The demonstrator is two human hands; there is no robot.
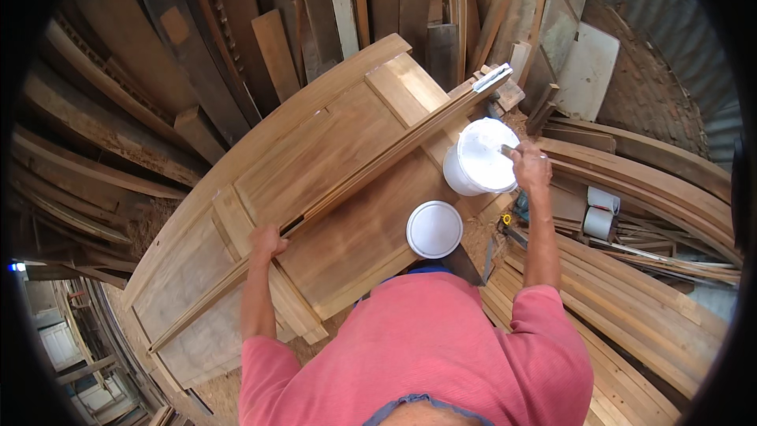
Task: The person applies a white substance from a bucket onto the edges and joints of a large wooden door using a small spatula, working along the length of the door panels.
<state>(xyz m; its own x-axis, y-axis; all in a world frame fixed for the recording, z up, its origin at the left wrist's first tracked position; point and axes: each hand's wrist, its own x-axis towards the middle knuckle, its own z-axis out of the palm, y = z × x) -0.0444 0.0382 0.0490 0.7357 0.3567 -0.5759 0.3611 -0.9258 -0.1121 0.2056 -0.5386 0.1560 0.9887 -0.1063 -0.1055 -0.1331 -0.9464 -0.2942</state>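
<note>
Your right grip (pixel 532 167) is holding a handle (pixel 507 150), fingers closed, at the white bucket (pixel 457 173) beside the wooden strip (pixel 382 159); your left grip (pixel 268 243) is resting there, closure unclear. You should be draining excess inside.

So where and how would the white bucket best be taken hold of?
Probably by the left part of its rim, coming from the left. The white bucket stands open-topped, so its round edge offers a lip to grip, while the right hand, holding a tool over the opening, takes up the right side.
</note>
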